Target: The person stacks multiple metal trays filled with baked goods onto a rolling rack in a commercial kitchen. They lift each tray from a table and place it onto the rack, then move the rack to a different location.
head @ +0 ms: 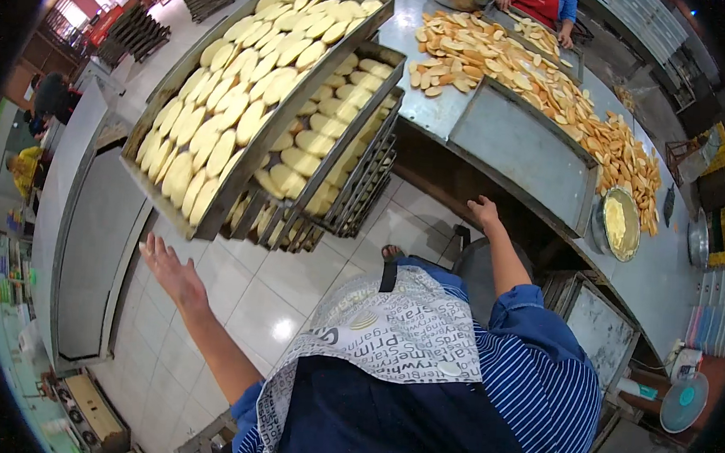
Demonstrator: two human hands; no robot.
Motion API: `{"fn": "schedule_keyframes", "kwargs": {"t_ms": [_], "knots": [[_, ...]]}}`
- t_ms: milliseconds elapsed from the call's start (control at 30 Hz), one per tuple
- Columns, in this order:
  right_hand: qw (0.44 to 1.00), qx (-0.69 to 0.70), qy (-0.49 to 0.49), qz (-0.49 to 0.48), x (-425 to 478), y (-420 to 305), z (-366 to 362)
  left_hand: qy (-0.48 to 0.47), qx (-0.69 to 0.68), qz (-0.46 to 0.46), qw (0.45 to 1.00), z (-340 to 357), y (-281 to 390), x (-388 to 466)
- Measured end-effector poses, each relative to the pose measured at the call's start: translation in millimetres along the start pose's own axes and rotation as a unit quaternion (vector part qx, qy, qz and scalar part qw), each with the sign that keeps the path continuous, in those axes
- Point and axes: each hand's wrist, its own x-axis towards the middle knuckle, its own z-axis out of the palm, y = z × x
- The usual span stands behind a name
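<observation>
My left hand (176, 274) is empty with its fingers apart, just below the near corner of a metal baking tray (197, 226); a small gap seems to separate them. Oval bread slices (227, 97) with a pale yellow coating lie in rows in that tray. It tops a crosswise stack of filled trays (341, 163). My right hand (485, 212) is also empty, held low beside the front edge of the metal table. Nearest to it is a bare metal tray (522, 152) on the tabletop.
Loose bread slices (509, 64) are heaped on the table (664, 288). A bowl of pale cream (621, 223) stands at the tray's right end. Across the table, a co-worker's hand (564, 38) is at another tray. A dark round stool (491, 265) stands beneath my right arm.
</observation>
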Motion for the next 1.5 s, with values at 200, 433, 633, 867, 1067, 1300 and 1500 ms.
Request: {"fn": "schedule_keyframes", "kwargs": {"t_ms": [200, 433, 633, 867, 1067, 1300, 1500], "knots": [[0.955, -0.287, 0.068, 0.024, 48, -5, -24, -0.028, -0.011, -0.026, 0.999, 28, 5, -12], [0.936, -0.343, 0.073, 0.016, 69, 12, -29, 0.002, 0.023, -0.014, 1.000, 48, 7, -16], [0.932, -0.347, 0.102, 0.002, 88, 43, -25, 0.054, 0.065, -0.052, 0.995, 62, 18, -9], [0.939, -0.338, 0.049, 0.034, 87, 34, -31, 0.075, 0.119, -0.053, 0.989, 44, 4, 14], [0.970, -0.235, 0.033, -0.045, 78, 28, -2, 0.122, 0.105, -0.034, 0.986, 35, -2, 17], [0.967, -0.243, 0.019, -0.077, 44, 98, 46, 0.072, 0.122, 0.022, 0.990, 24, -4, 23], [0.956, -0.290, -0.015, 0.051, -4, 147, 54, 0.049, 0.110, 0.021, 0.993, 23, -5, 25]]}}
